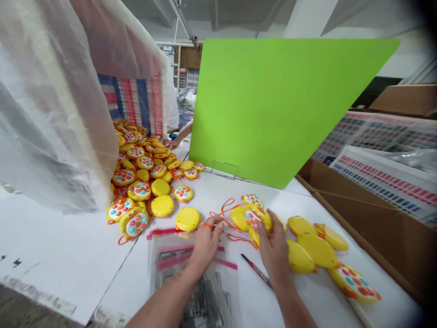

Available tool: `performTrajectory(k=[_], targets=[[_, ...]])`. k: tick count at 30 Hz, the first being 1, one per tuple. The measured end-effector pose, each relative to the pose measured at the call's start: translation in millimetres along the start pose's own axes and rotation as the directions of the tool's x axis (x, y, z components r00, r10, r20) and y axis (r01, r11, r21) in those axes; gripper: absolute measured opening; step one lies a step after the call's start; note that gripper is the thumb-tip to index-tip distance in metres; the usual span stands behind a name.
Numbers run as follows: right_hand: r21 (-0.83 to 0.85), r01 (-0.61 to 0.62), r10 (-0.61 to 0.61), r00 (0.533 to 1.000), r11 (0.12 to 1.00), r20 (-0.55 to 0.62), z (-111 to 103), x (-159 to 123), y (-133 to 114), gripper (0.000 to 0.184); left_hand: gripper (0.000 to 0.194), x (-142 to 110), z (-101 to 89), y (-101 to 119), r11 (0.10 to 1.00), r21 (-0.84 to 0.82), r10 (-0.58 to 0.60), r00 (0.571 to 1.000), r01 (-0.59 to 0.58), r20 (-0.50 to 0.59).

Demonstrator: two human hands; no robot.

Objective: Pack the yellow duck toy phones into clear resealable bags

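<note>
My right hand (273, 246) is closed around a yellow toy with coloured buttons (256, 217), held just above the white table (61, 255). My left hand (205, 241) pinches the toy's orange cord (208, 225) beside it. Under my left wrist lies a stack of clear zip bags with red strips (191, 262). A red pen (256, 269) lies between my forearms. Several more yellow toys (317, 248) lie in a row to the right of my right hand.
A large heap of the same yellow toys (143, 168) spills from a clear plastic sack (51, 114) at the left. A green board (273, 109) stands behind. Another person's hand (170, 143) reaches in at the far side. Cardboard boxes (375, 228) line the right edge.
</note>
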State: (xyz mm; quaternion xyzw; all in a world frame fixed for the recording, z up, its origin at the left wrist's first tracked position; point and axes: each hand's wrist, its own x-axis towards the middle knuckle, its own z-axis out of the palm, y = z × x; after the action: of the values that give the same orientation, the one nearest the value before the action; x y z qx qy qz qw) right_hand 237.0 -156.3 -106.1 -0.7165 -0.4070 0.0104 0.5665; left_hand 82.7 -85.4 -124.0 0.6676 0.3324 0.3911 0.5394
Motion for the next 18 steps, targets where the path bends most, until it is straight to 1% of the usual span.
performTrajectory(k=[1, 2, 3, 4, 5, 6, 7, 8, 9, 10, 11, 12, 13, 14, 15, 16, 17, 18], targets=[[-0.081, 0.083, -0.088, 0.994, 0.993, -0.058, -0.5, 2.1, 4.2, 0.061, 0.033, -3.1, 0.4, 2.7, 0.998, 0.061, 0.027, 0.999, -0.029, 0.035], [-0.144, 0.162, -0.173, 0.983, 0.976, -0.067, 0.7, 3.1, 9.0, 0.061, 0.034, -6.3, 0.8, 5.9, 0.991, 0.117, 0.058, 0.994, -0.068, 0.093], [-0.182, 0.244, -0.252, 0.967, 0.953, -0.025, 3.5, 2.8, 13.9, 0.06, 0.036, -9.4, 1.4, 9.3, 0.981, 0.156, 0.084, 0.981, -0.112, 0.173], [-0.192, 0.333, -0.328, 0.943, 0.923, 0.056, 7.5, 1.2, 18.4, 0.057, 0.04, -12.3, 1.8, 12.9, 0.975, 0.163, 0.101, 0.958, -0.149, 0.269], [-0.174, 0.416, -0.389, 0.905, 0.893, 0.171, 12.1, -1.4, 22.1, 0.053, 0.044, -14.8, 2.1, 16.6, 0.975, 0.143, 0.106, 0.923, -0.169, 0.371], [-0.131, 0.482, -0.426, 0.85, 0.866, 0.308, 16.5, -4.9, 24.5, 0.05, 0.047, -17.0, 1.8, 20.4, 0.981, 0.103, 0.097, 0.877, -0.164, 0.472], [-0.081, 0.525, -0.44, 0.779, 0.847, 0.446, 20.0, -8.9, 25.2, 0.05, 0.051, -18.7, 1.0, 24.2, 0.991, 0.056, 0.07, 0.82, -0.123, 0.568], [-0.029, 0.544, -0.437, 0.705, 0.839, 0.558, 22.3, -13.1, 24.0, 0.051, 0.054, -20.2, -0.4, 28.2, 0.998, 0.01, 0.035, 0.758, -0.054, 0.651], [0.014, 0.541, -0.423, 0.641, 0.841, 0.641, 23.2, -17.1, 21.0, 0.053, 0.057, -21.4, -2.3, 32.3, 0.999, -0.03, 0.0, 0.697, 0.03, 0.717], [0.048, 0.522, -0.405, 0.596, 0.851, 0.693, 23.0, -20.7, 16.6, 0.054, 0.059, -22.4, -4.5, 36.5, 0.992, -0.061, -0.024, 0.641, 0.111, 0.767], [0.081, 0.491, -0.391, 0.573, 0.868, 0.72, 22.2, -23.6, 11.3, 0.054, 0.06, -23.2, -6.7, 40.3, 0.98, -0.088, -0.035, 0.591, 0.177, 0.806], [0.122, 0.451, -0.389, 0.567, 0.884, 0.726, 21.2, -25.9, 5.9, 0.052, 0.061, -23.8, -8.6, 43.6, 0.967, -0.113, -0.031, 0.546, 0.228, 0.837], [0.166, 0.395, -0.384, 0.575, 0.903, 0.722, 20.7, -27.2, 1.0, 0.048, 0.061, -24.2, -10.1, 45.8, 0.955, -0.138, -0.016, 0.51, 0.263, 0.86], [0.206, 0.307, -0.358, 0.609, 0.929, 0.708, 20.8, -27.8, -2.9, 0.044, 0.061, -24.3, -10.9, 46.7, 0.944, -0.165, 0.004, 0.491, 0.286, 0.871], [0.234, 0.198, -0.306, 0.661, 0.952, 0.685, 21.7, -27.5, -5.2, 0.039, 0.061, -23.8, -11.2, 46.2, 0.931, -0.198, 0.022, 0.496, 0.306, 0.868], [0.252, 0.085, -0.235, 0.719, 0.964, 0.654, 23.1, -26.5, -6.1, 0.035, 0.062, -22.5, -10.9, 44.0, 0.914, -0.242, 0.033, 0.536, 0.326, 0.843], [0.259, -0.019, -0.152, 0.768, 0.966, 0.622, 24.7, -24.9, -5.7, 0.031, 0.062, -20.4, -10.3, 40.6, 0.891, -0.304, 0.036, 0.614, 0.338, 0.789], [0.257, -0.105, -0.071, 0.803, 0.961, 0.592, 25.9, -23.0, -4.6, 0.029, 0.063, -17.3, -9.8, 36.0, 0.864, -0.376, 0.027, 0.714, 0.335, 0.7]])
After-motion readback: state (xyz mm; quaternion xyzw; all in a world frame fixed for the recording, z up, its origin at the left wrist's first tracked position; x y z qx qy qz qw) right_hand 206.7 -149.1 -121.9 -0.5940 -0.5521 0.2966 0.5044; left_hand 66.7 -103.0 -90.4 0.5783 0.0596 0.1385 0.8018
